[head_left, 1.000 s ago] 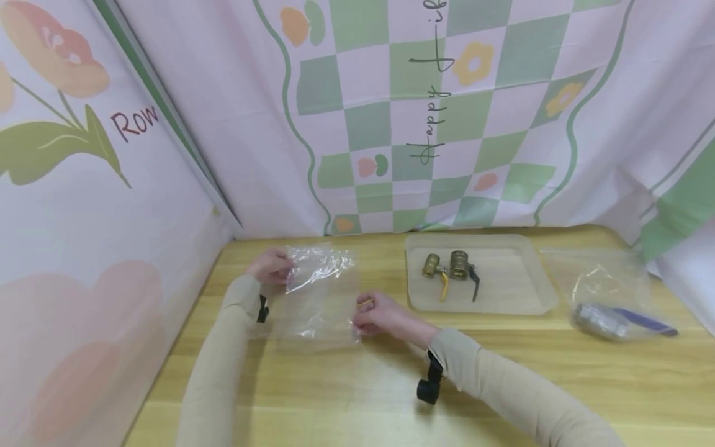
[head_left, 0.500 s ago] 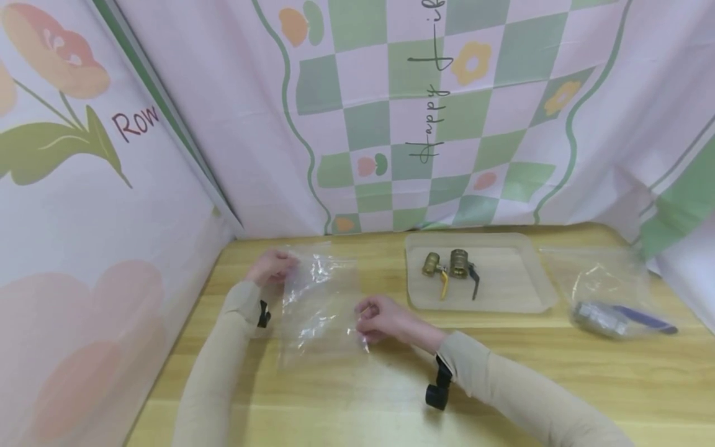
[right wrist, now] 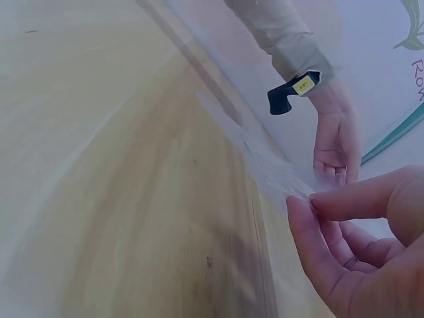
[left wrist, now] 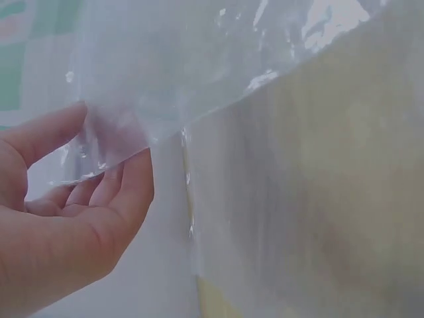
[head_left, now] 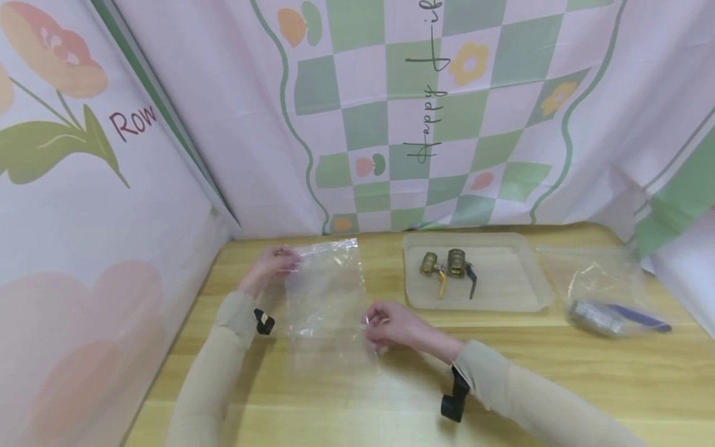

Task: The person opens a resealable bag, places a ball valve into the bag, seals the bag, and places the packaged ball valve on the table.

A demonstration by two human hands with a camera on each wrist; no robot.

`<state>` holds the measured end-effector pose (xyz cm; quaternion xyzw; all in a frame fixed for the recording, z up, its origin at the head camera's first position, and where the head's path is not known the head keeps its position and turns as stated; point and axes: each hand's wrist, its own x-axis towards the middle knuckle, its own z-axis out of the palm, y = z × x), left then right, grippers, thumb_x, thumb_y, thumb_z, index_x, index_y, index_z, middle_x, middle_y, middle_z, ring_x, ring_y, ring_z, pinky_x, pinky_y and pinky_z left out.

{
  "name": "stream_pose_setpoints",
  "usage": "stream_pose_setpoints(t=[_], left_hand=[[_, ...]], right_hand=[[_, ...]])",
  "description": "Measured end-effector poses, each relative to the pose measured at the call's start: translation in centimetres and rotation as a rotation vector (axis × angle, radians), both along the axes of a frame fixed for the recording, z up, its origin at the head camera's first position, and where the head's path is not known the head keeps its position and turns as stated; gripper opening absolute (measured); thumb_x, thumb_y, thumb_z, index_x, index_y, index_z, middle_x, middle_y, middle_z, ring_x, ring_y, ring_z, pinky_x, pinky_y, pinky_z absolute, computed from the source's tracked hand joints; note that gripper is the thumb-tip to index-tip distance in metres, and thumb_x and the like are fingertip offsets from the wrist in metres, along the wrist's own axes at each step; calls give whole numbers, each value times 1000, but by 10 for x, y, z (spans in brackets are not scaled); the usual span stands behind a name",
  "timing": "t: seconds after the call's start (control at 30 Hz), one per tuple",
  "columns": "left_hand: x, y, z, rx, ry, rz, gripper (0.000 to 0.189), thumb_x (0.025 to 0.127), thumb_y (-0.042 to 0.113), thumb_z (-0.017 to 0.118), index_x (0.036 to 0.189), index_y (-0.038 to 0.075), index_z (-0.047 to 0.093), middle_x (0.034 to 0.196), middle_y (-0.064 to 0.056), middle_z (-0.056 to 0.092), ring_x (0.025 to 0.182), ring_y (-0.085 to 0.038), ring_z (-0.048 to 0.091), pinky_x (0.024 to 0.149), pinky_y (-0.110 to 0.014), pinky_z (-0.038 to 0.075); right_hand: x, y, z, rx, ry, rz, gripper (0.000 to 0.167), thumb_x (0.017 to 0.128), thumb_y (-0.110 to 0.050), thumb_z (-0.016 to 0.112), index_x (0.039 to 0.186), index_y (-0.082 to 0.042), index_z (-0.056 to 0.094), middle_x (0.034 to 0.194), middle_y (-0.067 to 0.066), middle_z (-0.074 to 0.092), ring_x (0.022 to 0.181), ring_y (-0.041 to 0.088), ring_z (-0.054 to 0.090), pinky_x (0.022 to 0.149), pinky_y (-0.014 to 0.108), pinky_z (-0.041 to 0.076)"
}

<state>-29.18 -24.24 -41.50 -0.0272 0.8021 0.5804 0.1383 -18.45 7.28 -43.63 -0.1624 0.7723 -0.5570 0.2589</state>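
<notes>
A clear plastic zip bag (head_left: 326,298) is spread between both hands over the left part of the table. My left hand (head_left: 274,264) holds it near its upper left corner. In the left wrist view, the film of the bag (left wrist: 218,66) passes between the thumb and the fingers of the left hand (left wrist: 86,225). My right hand (head_left: 393,326) pinches the opposite side lower down. The right wrist view shows the thumb and index fingertip of the right hand (right wrist: 371,252) together on the edge of the bag (right wrist: 271,175). No contents are visible in it.
A shallow translucent tray (head_left: 511,273) at the back holds a small brass ball valve (head_left: 429,264) with a yellow lever and a larger one (head_left: 456,263) with a black lever. Right of it lies a clear bag (head_left: 592,267) containing a silvery fitting (head_left: 594,318) with a blue handle.
The bag has been drawn wider and slightly to the right, its top edge now lifted on the right. The right hand has moved right and a little nearer; the left hand has shifted only slightly.
</notes>
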Motion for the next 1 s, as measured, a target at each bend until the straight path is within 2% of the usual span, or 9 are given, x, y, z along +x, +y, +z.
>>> stream_pose_setpoints(t=[0.13, 0.23, 0.4, 0.53, 0.67, 0.77, 0.9, 1.0], left_hand=[[4, 4, 2, 9, -10, 12, 15, 94, 10, 65, 107, 5, 58, 88, 7, 67, 81, -6, 64, 84, -28, 58], [7, 7, 3, 35, -8, -1, 12, 93, 8, 65, 102, 7, 56, 88, 7, 67, 82, -7, 65, 84, -28, 59], [14, 12, 7, 113, 3, -66, 13, 93, 4, 63, 103, 5, 54, 96, 0, 70, 89, -11, 67, 93, -34, 59], [20, 18, 10, 133, 24, -137, 17, 93, 3, 63, 108, 2, 54, 108, -12, 72, 94, -13, 68, 97, -36, 58], [27, 25, 14, 110, 36, -202, 34, 93, 3, 61, 126, -2, 54, 121, -18, 68, 101, -14, 68, 96, -31, 59], [32, 31, 17, 72, 43, -248, 45, 94, 6, 63, 137, -1, 51, 128, -20, 64, 105, -16, 68, 100, -34, 57], [37, 41, 22, 62, 64, -294, 46, 92, 9, 66, 136, 0, 53, 133, -21, 62, 107, -15, 68, 102, -35, 56], [42, 49, 27, 105, 75, -327, 42, 93, 6, 64, 132, -3, 54, 133, -23, 61, 105, -13, 69, 105, -38, 54]], right_hand=[[6, 7, 3, -7, 41, 31, 30, 84, -1, 68, 111, 10, 58, 99, 17, 64, 77, 14, 64, 71, 30, 63], [12, 12, 6, -28, 53, 45, 31, 84, 1, 68, 111, 13, 57, 100, 20, 63, 78, 14, 65, 72, 31, 63], [22, 23, 8, -33, 64, 66, 31, 83, 2, 68, 110, 13, 57, 102, 24, 63, 79, 15, 65, 71, 30, 64], [30, 33, 8, -29, 63, 74, 32, 83, 1, 69, 111, 12, 56, 102, 25, 63, 81, 16, 65, 71, 27, 63], [36, 42, 7, -6, 88, 71, 33, 82, 0, 70, 112, 10, 58, 99, 20, 64, 81, 16, 64, 70, 23, 61], [41, 49, 8, 4, 100, 78, 31, 82, 1, 70, 110, 10, 58, 97, 18, 64, 79, 15, 63, 67, 23, 61], [47, 60, 7, 22, 130, 98, 27, 81, 2, 69, 106, 9, 59, 95, 17, 65, 78, 11, 61, 67, 21, 60], [51, 69, 4, 44, 176, 106, 26, 80, 1, 69, 104, 7, 61, 93, 14, 66, 80, 9, 61, 71, 17, 58]])
